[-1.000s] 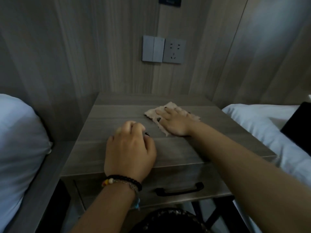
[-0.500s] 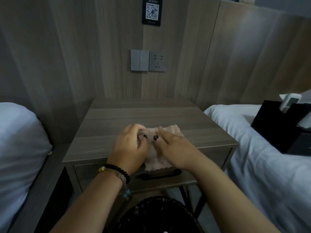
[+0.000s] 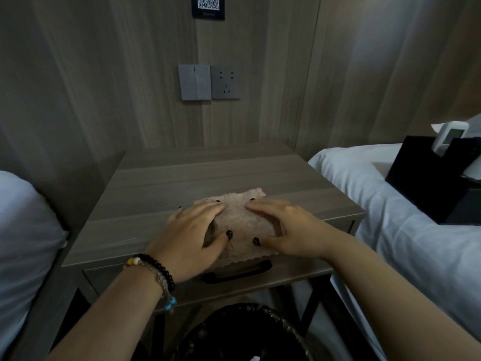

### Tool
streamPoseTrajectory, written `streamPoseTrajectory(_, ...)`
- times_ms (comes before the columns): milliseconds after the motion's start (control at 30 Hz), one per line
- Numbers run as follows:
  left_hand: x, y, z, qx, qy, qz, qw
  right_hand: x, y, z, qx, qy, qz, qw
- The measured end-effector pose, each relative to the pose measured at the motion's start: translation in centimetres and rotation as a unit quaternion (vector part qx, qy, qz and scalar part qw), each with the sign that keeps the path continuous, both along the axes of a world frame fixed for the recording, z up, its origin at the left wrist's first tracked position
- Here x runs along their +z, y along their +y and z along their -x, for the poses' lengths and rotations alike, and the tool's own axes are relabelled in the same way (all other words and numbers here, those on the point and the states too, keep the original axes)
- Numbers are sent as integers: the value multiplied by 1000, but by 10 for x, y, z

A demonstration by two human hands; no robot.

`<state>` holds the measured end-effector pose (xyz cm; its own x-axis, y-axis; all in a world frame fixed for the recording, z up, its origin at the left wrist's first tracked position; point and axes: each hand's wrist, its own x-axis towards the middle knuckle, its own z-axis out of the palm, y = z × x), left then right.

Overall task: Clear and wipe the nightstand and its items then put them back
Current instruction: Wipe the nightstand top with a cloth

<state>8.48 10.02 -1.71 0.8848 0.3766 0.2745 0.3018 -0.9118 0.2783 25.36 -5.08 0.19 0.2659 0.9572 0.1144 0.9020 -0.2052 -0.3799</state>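
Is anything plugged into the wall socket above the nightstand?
No, the wall socket shows only bare slots, with no plug or cable in it.

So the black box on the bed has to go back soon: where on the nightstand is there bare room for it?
The back half of the nightstand, between the cloth and the wall panel, is bare, as is the left strip beside the left hand. The front centre is crowded: both hands, the right hand too, lie on the cloth, which overhangs the front edge.

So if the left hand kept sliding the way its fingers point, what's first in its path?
Probably nothing on the nightstand top: past the cloth, the left hand would likely reach the wall panel first, though depth is unclear.
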Motion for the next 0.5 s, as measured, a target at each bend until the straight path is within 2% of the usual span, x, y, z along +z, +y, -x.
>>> streamPoseTrajectory(233,0,-3,3,-3,-19,-87,996,-13,-5,3,-18,-54,-67,996)
streamPoseTrajectory(333,-5,-6,6,0,-59,-107,993,-15,-10,11,-24,-96,-95,991)
streamPoseTrajectory(433,-3,-12,10,-7,-112,-78,991,-13,-17,19,-28,-107,-116,987)
streamPoseTrajectory(500,4,-20,15,-20,-158,-17,987,-9,-24,23,-43,-55,-168,983)
